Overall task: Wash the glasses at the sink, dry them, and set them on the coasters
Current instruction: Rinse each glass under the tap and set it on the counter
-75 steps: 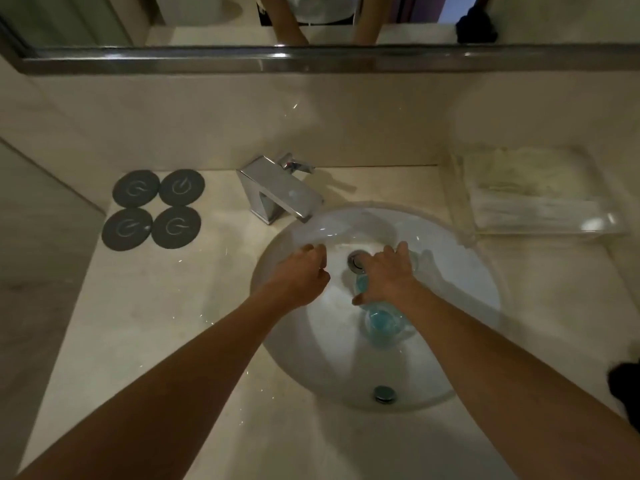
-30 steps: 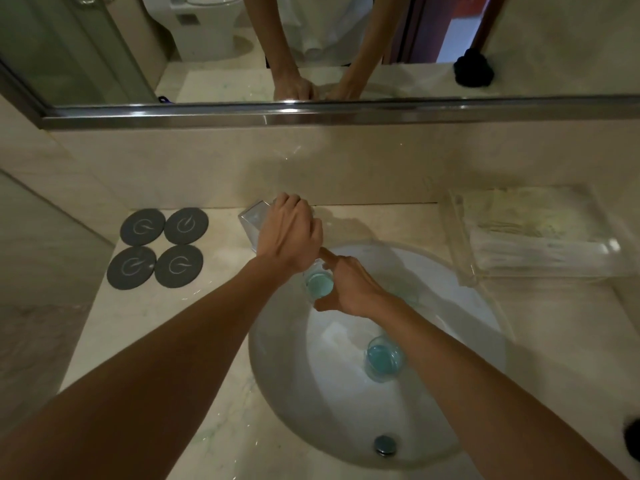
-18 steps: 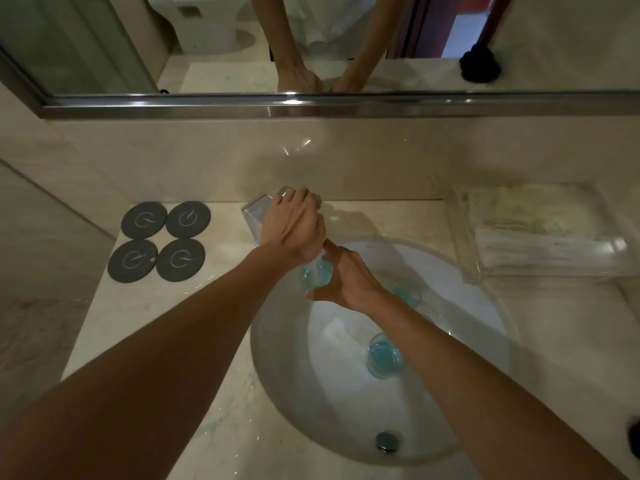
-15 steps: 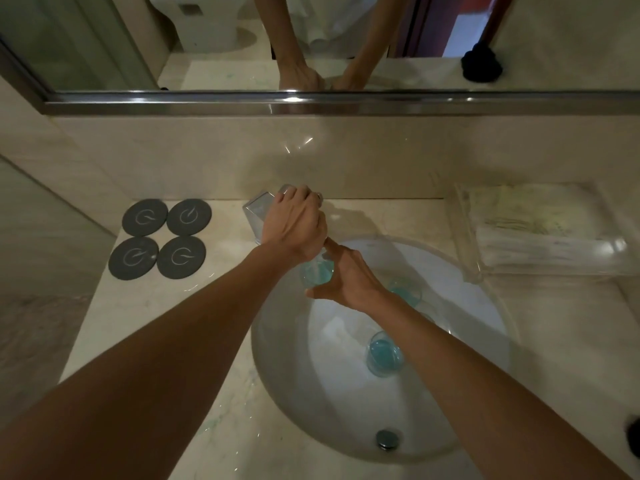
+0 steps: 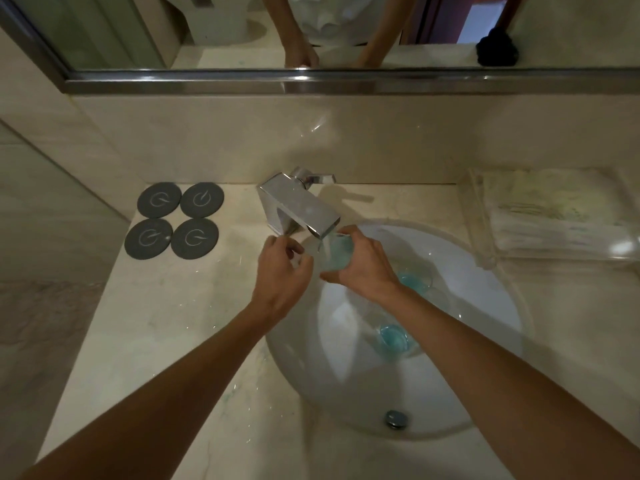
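Glass under running spout, two more glasses in the basin.

My right hand (image 5: pixel 363 266) grips a blue-tinted glass (image 5: pixel 335 252) under the faucet (image 5: pixel 298 209), water streaming into it. My left hand (image 5: pixel 282 271) hovers just beside it, fingers loosely curled, holding nothing. Two other glasses (image 5: pixel 414 280) (image 5: pixel 393 337) lie in the sink (image 5: pixel 485 341). Four dark coasters (image 5: pixel 175 220) sit bare at the bench's (image 5: pixel 156 323) back left corner; a clear tray of folded towels (image 5: pixel 554 216) occupies the back right. A mirror (image 5: pixel 311 29) hangs above.
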### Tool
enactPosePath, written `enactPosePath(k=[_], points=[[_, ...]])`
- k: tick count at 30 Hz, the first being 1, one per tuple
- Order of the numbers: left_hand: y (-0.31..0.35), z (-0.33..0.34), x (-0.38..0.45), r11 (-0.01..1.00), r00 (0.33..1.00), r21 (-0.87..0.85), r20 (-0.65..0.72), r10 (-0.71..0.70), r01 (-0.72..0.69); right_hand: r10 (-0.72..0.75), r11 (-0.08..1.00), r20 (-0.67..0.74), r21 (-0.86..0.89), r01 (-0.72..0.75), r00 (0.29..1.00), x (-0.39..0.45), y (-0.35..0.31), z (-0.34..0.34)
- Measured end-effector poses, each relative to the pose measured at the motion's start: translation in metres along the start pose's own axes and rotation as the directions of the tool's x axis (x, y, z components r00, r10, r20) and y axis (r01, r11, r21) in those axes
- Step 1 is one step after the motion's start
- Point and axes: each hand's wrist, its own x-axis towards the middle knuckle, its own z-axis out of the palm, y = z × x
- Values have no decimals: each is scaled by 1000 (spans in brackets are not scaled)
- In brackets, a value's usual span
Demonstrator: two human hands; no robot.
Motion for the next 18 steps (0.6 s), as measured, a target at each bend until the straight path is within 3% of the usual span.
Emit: enactPosePath(k=[2, 5, 10, 14, 18], points=[[-10, 9, 1, 988, 984, -19, 101, -148, 150, -10, 1000, 33, 12, 10, 999, -2, 1, 3], [-22, 17, 4, 946, 939, -108, 200, -280, 305, 24, 995, -51, 93, -20, 998, -7, 1, 8], [-25, 11, 4, 871, 868, -211, 344, -358, 443, 9, 999, -19, 54, -8, 1000, -17, 1, 8], [-19, 11, 5, 668, 715, -337, 547, -434, 663, -5, 988, -29, 154, 9, 1000, -21, -3, 8], [-13, 13, 11, 491, 682, -488, 624, -382, 722, 33, 958, -95, 288, -4, 995, -23, -5, 9]])
